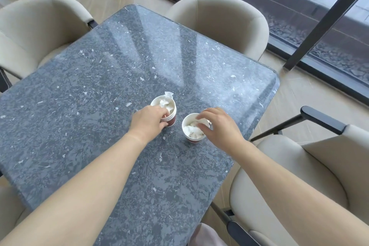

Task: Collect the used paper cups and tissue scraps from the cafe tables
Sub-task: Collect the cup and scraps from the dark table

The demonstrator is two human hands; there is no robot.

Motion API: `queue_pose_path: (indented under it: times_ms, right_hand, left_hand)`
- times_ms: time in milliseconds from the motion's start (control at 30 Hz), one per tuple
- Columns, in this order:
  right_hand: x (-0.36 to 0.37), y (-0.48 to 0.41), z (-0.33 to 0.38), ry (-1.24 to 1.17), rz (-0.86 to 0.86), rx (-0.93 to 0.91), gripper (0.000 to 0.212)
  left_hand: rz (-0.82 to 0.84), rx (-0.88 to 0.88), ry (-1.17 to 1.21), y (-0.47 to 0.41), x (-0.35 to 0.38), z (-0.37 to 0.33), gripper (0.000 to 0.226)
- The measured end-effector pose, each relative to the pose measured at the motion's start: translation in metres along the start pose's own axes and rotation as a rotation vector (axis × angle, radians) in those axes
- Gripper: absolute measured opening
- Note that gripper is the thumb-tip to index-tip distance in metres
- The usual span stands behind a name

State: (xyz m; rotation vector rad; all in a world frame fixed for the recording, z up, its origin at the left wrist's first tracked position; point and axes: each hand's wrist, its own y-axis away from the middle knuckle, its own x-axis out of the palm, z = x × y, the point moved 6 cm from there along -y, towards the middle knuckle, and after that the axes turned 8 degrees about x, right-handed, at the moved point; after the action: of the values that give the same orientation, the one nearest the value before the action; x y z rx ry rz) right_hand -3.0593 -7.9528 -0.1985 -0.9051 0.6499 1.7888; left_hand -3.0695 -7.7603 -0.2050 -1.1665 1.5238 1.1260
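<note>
A stack of paper cups [171, 115] with white rims and dark red sides stands on the dark marble table [99, 86]. White tissue scraps [167, 99] poke out of its top. My left hand [148, 121] grips this stack from the near side. To its right stands a single paper cup [193, 133] filled with crumpled tissue [192, 130]. My right hand [218, 124] curls over that cup's rim, its fingertips on the tissue inside.
Beige armchairs surround the table: one at the far left [36, 32], one at the far side [223, 24], one at the right [299, 175]. Dark-framed glass walls [319, 32] run behind.
</note>
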Motion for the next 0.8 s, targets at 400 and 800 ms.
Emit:
queue_pose_path:
  times_ms: [400, 800]
  right_hand:
    - [0.012, -0.042, -0.049, 0.098, 0.073, 0.092, 0.023]
    - [0.06, -0.056, -0.074, 0.182, 0.344, 0.177, 0.02]
  left_hand:
    - [-0.218, 0.137, 0.085, -0.006, -0.005, -0.01, 0.017]
    - [-0.11, 0.144, 0.081, 0.002, 0.009, -0.005, 0.012]
